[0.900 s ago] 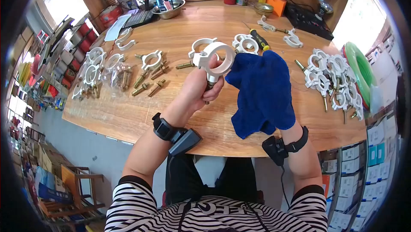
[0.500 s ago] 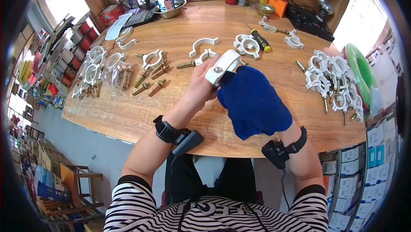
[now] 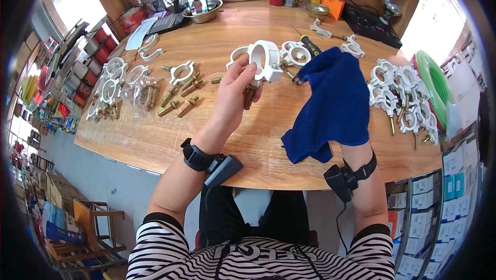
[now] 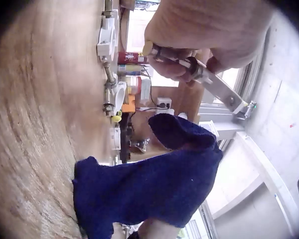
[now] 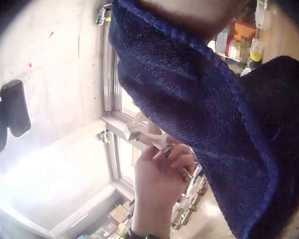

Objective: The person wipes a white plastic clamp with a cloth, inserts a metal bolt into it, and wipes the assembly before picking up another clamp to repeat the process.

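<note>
My left hand (image 3: pixel 233 89) grips a white pipe clamp (image 3: pixel 272 55) by its lower end, the thumb against the ring. A brass-coloured bolt (image 3: pixel 250 97) points down from the fingers. In the left wrist view, the clamp (image 4: pixel 224 91) appears edge-on beyond the knuckles. A dark blue cloth (image 3: pixel 336 99) drapes over my right hand and hides its fingers; only the wrist end of the right hand (image 3: pixel 356 152) shows. The cloth's upper left corner is beside the ring, with a small metal piece between them. In the right wrist view, the cloth (image 5: pixel 189 99) fills much of the picture.
More white clamps (image 3: pixel 182 73) and loose bolts (image 3: pixel 189 106) lie on the left of the wooden table (image 3: pixel 155 138). A heap of clamps (image 3: pixel 408 91) sits at right beside a green coil (image 3: pixel 434 86). Behind the cloth are a screwdriver (image 3: pixel 310 46) and joined clamp rings (image 3: pixel 296 53).
Half a second ago the cloth was up against the ring. Since then it has moved right and away with my right hand, and the clamp has turned in my left hand, showing its opening.
</note>
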A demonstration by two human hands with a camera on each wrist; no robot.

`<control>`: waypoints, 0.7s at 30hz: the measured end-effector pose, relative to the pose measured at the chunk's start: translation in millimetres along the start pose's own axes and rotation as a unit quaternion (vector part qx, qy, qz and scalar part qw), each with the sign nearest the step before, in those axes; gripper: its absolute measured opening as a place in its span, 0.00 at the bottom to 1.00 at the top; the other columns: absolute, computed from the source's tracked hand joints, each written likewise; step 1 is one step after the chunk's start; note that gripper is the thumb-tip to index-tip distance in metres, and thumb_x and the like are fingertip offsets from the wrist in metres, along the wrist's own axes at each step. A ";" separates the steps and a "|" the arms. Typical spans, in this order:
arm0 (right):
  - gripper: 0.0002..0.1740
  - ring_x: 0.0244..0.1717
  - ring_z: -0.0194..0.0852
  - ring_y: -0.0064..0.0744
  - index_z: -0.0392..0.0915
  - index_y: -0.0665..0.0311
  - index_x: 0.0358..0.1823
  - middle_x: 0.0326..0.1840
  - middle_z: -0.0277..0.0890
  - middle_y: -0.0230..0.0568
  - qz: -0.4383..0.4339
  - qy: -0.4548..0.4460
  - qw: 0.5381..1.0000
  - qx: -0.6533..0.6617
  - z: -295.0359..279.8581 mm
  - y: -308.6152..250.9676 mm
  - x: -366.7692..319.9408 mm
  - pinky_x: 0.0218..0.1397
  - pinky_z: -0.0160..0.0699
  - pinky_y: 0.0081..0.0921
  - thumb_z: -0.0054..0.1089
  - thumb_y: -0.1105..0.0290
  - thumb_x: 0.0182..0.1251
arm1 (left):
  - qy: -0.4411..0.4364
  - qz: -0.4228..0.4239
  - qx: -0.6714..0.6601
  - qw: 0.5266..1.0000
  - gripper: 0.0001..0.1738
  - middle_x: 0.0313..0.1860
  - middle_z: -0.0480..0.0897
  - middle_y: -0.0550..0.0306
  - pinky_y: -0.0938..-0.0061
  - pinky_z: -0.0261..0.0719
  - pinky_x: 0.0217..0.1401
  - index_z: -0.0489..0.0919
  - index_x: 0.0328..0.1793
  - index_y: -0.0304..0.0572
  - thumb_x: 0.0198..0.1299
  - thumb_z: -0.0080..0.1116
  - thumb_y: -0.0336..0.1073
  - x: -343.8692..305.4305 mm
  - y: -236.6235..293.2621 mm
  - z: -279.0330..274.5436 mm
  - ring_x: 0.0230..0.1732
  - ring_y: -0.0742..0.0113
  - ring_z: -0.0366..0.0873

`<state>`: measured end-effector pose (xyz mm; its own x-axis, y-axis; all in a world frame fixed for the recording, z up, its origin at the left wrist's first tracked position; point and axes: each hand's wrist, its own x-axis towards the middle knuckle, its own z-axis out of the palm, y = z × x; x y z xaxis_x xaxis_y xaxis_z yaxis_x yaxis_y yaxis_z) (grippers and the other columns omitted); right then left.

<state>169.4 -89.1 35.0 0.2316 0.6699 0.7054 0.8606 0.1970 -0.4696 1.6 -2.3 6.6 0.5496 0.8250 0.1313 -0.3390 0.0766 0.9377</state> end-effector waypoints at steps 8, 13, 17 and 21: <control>0.08 0.30 0.68 0.40 0.72 0.61 0.24 0.23 0.70 0.41 -0.029 0.044 0.998 -0.016 -5.3 0.8 -2.1 0.35 0.65 0.32 0.62 0.69 0.43 | -0.014 0.007 -0.052 0.999 0.19 0.33 0.72 0.62 0.84 0.66 0.28 0.67 0.55 0.39 0.60 0.47 0.40 4.4 -2.6 -1.7 0.30 0.76 0.68; 0.08 0.28 0.68 0.39 0.72 0.60 0.23 0.21 0.70 0.39 -0.055 0.032 0.997 -0.039 -9.1 -7.0 -0.8 0.34 0.64 0.31 0.62 0.68 0.43 | 0.022 -0.004 -0.017 1.000 0.18 0.31 0.75 0.60 0.85 0.69 0.21 0.67 0.48 0.37 0.54 0.57 0.35 6.1 -5.2 -4.9 0.24 0.77 0.72; 0.08 0.27 0.68 0.39 0.71 0.60 0.22 0.22 0.70 0.39 -0.010 -0.080 0.992 -0.101 -13.7 -20.7 6.0 0.35 0.64 0.32 0.61 0.67 0.44 | 0.009 0.030 0.014 0.999 0.18 0.30 0.76 0.60 0.86 0.68 0.16 0.67 0.47 0.37 0.53 0.58 0.34 2.3 -6.2 3.1 0.21 0.76 0.72; 0.10 0.32 0.69 0.41 0.74 0.61 0.29 0.29 0.72 0.40 -0.116 -0.137 0.966 -0.188 -17.6 -27.2 4.6 0.38 0.64 0.34 0.60 0.66 0.45 | 0.001 0.050 0.076 0.996 0.20 0.30 0.76 0.59 0.88 0.66 0.14 0.66 0.47 0.37 0.52 0.60 0.34 0.9 -8.8 6.2 0.21 0.78 0.72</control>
<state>155.0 -104.0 60.4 -0.0710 0.8136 0.5770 0.9908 0.1243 -0.0532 9.8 -5.7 0.5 0.5169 0.8256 0.2262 -0.2730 -0.0915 0.9577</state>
